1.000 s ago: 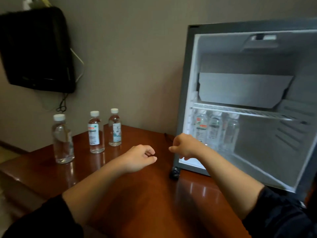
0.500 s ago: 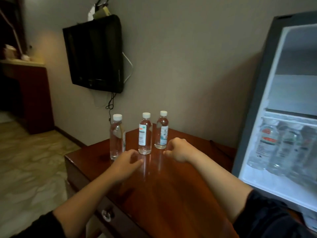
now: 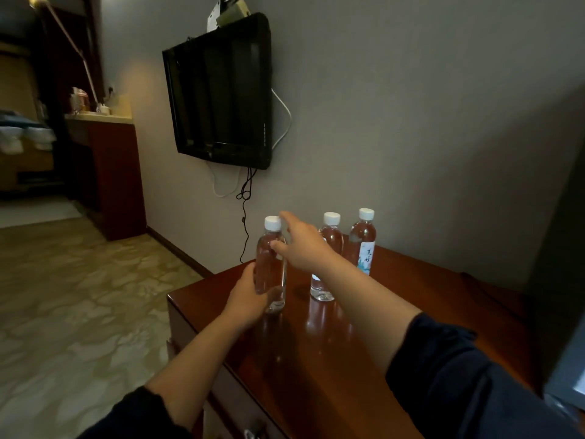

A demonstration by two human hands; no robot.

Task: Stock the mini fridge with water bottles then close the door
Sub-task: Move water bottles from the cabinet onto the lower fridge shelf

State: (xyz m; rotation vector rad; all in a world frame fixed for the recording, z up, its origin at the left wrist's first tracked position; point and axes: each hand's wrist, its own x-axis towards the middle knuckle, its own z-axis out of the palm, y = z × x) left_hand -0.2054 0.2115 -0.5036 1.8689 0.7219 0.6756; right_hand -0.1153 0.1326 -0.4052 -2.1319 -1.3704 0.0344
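1. Head view, looking down on a dark red wooden table (image 3: pixel 395 337) set against a grey wall.
2. A black television (image 3: pixel 221 90) hangs on that wall, up and to the left of the table, with cables dangling below it.
3. The mini fridge (image 3: pixel 562 296) shows only as a dark edge at the far right, and its inside is out of view.
4. Three clear, white-capped water bottles stand upright on the table's far left part: the left bottle (image 3: pixel 270 258) nearest the corner, the middle bottle (image 3: pixel 330 239) partly hidden by the right forearm, and the right bottle (image 3: pixel 364 242) closest to the wall.
5. The right hand (image 3: pixel 304 248) reaches to the top of the left bottle with its fingers (image 3: pixel 288 220) spread apart and straight beside the cap, while the thumb touches the bottle's shoulder.
6. The left hand (image 3: pixel 247 299) holds the lower half of the left bottle from the left, its fingers wrapped round it, and the bottle's base sits on the table.
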